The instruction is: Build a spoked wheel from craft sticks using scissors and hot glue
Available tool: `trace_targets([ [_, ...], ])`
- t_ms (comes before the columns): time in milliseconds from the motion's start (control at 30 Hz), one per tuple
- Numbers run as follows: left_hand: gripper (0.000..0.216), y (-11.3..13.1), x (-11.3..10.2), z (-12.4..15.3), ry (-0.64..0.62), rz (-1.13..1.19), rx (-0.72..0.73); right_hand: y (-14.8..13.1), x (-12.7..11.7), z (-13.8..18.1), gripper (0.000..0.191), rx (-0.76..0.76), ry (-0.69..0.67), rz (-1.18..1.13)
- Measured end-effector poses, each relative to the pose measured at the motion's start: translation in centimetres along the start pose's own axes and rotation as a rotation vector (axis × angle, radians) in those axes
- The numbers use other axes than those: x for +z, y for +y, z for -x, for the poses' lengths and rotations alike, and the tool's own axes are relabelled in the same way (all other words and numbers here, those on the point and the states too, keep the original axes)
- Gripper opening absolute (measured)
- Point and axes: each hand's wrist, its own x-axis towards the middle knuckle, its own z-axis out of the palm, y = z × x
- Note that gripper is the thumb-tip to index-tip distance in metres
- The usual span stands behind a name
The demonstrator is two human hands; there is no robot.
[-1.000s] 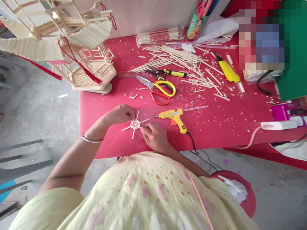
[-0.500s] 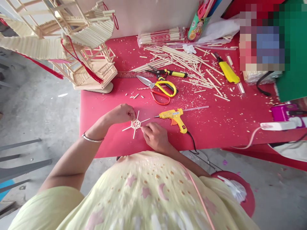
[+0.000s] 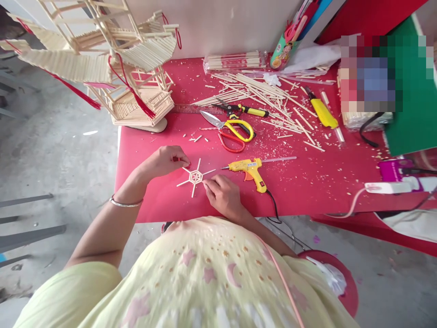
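Note:
A small star-shaped piece of thin wooden sticks (image 3: pixel 195 176) lies flat on the red table (image 3: pixel 307 182). My left hand (image 3: pixel 167 160) rests just left of it, fingers curled, fingertips pinching at its upper left spoke. My right hand (image 3: pixel 221 195) sits at its lower right, fingers closed and pressing on a spoke end. A yellow glue gun (image 3: pixel 248 167) lies on the table just right of my right hand, nozzle pointing left, its black cord running off the front edge.
Yellow and red scissors (image 3: pixel 232 130), black-and-yellow pliers (image 3: pixel 239 109) and a steel ruler lie behind. Loose sticks (image 3: pixel 269 93) and a yellow cutter (image 3: pixel 322 111) cover the back. A large stick-built model (image 3: pixel 112 64) stands at the table's left corner. A red stool (image 3: pixel 334 278) is lower right.
My head has tilted, so the whole scene sits a little lower and to the right in view. Both hands stay on the stick star, barely moved.

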Motion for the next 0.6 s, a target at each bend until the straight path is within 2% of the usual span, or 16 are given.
trace_targets([
  [100,0.023,-0.9,0.4,1.4,0.075,-0.014,0.130,0.1,0.1,0.1,0.022,0.010,0.023,-0.028],
  [233,0.025,-2.2,2.0,2.5,0.124,0.063,0.221,-0.1,0.1,0.4,0.022,0.015,0.063,-0.003],
  [400,0.028,-3.3,3.6,3.2,0.219,0.118,0.228,-0.4,0.1,0.7,0.021,0.033,0.086,0.073],
  [600,0.028,-3.8,4.0,3.8,0.204,0.054,0.249,-0.6,0.4,0.7,0.023,0.031,0.107,0.149],
])
